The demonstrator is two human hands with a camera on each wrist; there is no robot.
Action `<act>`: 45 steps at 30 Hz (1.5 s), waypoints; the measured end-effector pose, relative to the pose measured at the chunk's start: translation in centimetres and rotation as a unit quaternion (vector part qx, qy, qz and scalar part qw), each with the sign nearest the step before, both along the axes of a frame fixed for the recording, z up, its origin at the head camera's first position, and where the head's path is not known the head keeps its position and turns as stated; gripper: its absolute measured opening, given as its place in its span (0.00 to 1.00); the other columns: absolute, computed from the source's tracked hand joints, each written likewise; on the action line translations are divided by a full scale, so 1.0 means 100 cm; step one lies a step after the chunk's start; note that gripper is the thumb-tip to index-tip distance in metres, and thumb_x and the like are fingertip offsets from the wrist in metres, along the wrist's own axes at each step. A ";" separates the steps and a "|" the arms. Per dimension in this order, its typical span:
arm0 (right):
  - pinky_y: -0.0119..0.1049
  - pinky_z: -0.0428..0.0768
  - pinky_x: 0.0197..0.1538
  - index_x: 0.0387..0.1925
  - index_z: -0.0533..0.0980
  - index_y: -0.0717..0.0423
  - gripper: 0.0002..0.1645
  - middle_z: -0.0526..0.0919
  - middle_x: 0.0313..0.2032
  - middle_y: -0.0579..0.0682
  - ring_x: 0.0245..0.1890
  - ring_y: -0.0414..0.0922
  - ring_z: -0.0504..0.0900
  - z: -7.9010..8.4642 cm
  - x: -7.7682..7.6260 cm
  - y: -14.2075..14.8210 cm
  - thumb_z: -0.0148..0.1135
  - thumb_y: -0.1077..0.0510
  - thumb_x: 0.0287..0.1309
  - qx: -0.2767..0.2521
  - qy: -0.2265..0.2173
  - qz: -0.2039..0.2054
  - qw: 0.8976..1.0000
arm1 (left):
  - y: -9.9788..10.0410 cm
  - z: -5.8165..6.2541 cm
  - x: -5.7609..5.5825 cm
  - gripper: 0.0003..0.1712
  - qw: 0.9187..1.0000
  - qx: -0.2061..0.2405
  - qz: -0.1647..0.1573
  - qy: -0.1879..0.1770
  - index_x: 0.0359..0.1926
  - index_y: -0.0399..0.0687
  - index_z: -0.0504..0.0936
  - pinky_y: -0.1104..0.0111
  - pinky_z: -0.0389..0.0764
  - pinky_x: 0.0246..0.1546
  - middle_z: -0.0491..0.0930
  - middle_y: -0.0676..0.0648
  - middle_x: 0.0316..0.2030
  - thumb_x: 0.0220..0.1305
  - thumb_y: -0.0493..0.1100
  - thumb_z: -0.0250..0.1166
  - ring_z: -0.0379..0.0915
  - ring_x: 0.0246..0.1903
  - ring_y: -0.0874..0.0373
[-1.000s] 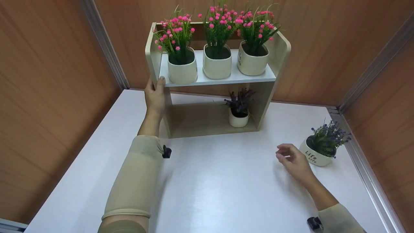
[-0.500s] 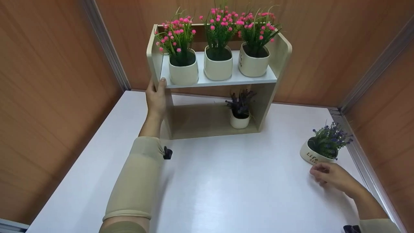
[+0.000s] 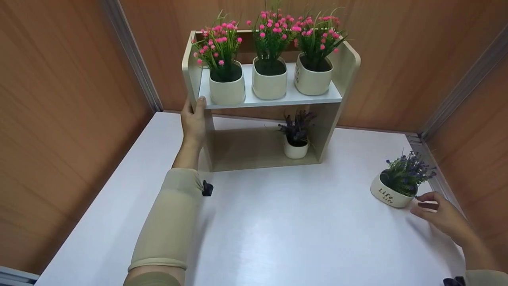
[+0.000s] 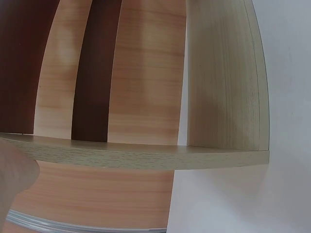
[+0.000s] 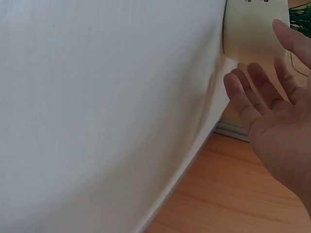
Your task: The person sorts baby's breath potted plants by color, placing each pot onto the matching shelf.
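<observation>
My left hand (image 3: 194, 123) grips the left side panel of a two-tier wooden shelf (image 3: 262, 105), thumb at the front edge just by the white upper board. In the left wrist view, part of that hand (image 4: 17, 167) shows against the panel edge (image 4: 146, 157). On the right of the table stands a white pot lettered "Life" (image 3: 391, 194) with a purple-flowered plant (image 3: 410, 172). My right hand (image 3: 442, 214) is close beside this pot's right side, fingers spread apart and loosely bent. The right wrist view shows its fingertips right at the pot wall (image 5: 255, 31), palm up.
Three white pots with pink flowers (image 3: 225, 89) (image 3: 270, 85) (image 3: 313, 79) line the upper board. A smaller pot with dark purple sprigs (image 3: 296, 150) sits on the lower tier, at the right. Wooden walls (image 3: 59, 119) enclose the white table (image 3: 278, 222).
My right hand has moved right and around the front of the "Life" pot to its right side. The left hand stays on the shelf panel.
</observation>
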State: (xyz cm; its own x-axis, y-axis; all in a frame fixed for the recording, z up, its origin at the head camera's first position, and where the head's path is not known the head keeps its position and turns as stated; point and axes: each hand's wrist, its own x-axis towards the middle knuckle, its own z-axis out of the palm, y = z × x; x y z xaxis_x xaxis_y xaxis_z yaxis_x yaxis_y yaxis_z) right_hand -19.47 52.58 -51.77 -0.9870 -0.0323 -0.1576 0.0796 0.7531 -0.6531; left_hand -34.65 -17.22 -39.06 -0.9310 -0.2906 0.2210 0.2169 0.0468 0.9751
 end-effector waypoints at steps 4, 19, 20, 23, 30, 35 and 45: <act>0.10 0.75 0.49 0.83 0.43 0.69 0.58 0.49 0.80 0.79 0.76 0.81 0.59 -0.007 -0.009 0.008 0.71 0.53 0.73 -0.061 0.002 0.006 0.998 | 0.000 0.000 -0.001 0.40 1.000 0.005 -0.002 0.008 0.87 0.61 0.55 0.55 0.53 0.88 0.57 0.52 0.86 0.83 0.63 0.55 0.49 0.87 0.55; 0.15 0.75 0.60 0.86 0.27 0.56 0.74 0.38 0.84 0.75 0.79 0.82 0.53 -0.016 -0.034 0.009 0.76 0.51 0.67 -0.096 -0.036 0.049 0.993 | 0.002 -0.001 0.000 0.41 1.000 -0.005 -0.003 0.005 0.87 0.64 0.54 0.52 0.52 0.88 0.57 0.54 0.86 0.83 0.65 0.55 0.49 0.87 0.54; 0.15 0.75 0.59 0.86 0.28 0.58 0.74 0.40 0.84 0.76 0.79 0.81 0.54 -0.016 -0.034 0.008 0.76 0.51 0.67 -0.092 -0.035 0.047 0.994 | 0.002 -0.001 0.001 0.41 1.000 -0.005 -0.003 0.007 0.87 0.64 0.55 0.52 0.52 0.88 0.57 0.54 0.86 0.83 0.65 0.55 0.49 0.87 0.54; 0.13 0.76 0.56 0.86 0.32 0.63 0.72 0.48 0.82 0.79 0.76 0.63 0.74 -0.017 -0.036 0.008 0.76 0.50 0.67 -0.083 -0.028 0.042 0.995 | 0.001 0.000 0.001 0.40 1.000 -0.002 -0.003 0.009 0.87 0.63 0.56 0.53 0.53 0.88 0.59 0.53 0.86 0.83 0.64 0.55 0.50 0.87 0.54; 0.12 0.76 0.56 0.87 0.31 0.61 0.72 0.42 0.82 0.79 0.69 0.32 0.79 -0.023 -0.037 0.003 0.77 0.56 0.66 -0.135 -0.013 0.025 0.990 | -0.001 -0.001 -0.002 0.40 1.000 0.003 -0.004 0.000 0.87 0.63 0.55 0.54 0.52 0.89 0.58 0.54 0.86 0.83 0.63 0.55 0.49 0.87 0.55; 0.12 0.75 0.59 0.87 0.24 0.54 0.75 0.31 0.84 0.76 0.81 0.77 0.49 -0.024 -0.036 -0.001 0.75 0.58 0.68 -0.177 -0.017 0.013 0.984 | -0.001 -0.003 -0.002 0.36 1.000 0.006 -0.009 0.020 0.86 0.63 0.59 0.54 0.53 0.88 0.62 0.54 0.84 0.84 0.61 0.54 0.52 0.86 0.55; 0.10 0.76 0.54 0.86 0.29 0.63 0.71 0.31 0.84 0.75 0.79 0.82 0.49 -0.021 -0.039 -0.016 0.75 0.56 0.69 -0.167 0.011 -0.015 0.986 | 0.000 -0.002 0.001 0.37 0.999 0.008 -0.011 0.030 0.86 0.62 0.58 0.54 0.53 0.88 0.61 0.53 0.85 0.84 0.61 0.54 0.51 0.87 0.55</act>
State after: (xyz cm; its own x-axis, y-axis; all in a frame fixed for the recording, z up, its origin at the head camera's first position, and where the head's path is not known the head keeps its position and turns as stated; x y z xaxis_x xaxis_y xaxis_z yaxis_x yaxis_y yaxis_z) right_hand -23.32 51.02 -53.87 -0.9914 -0.0489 -0.1210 0.0814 0.4932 -0.8661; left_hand -34.56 -17.20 -39.24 -0.9227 -0.2739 0.2713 0.2751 0.0253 0.9611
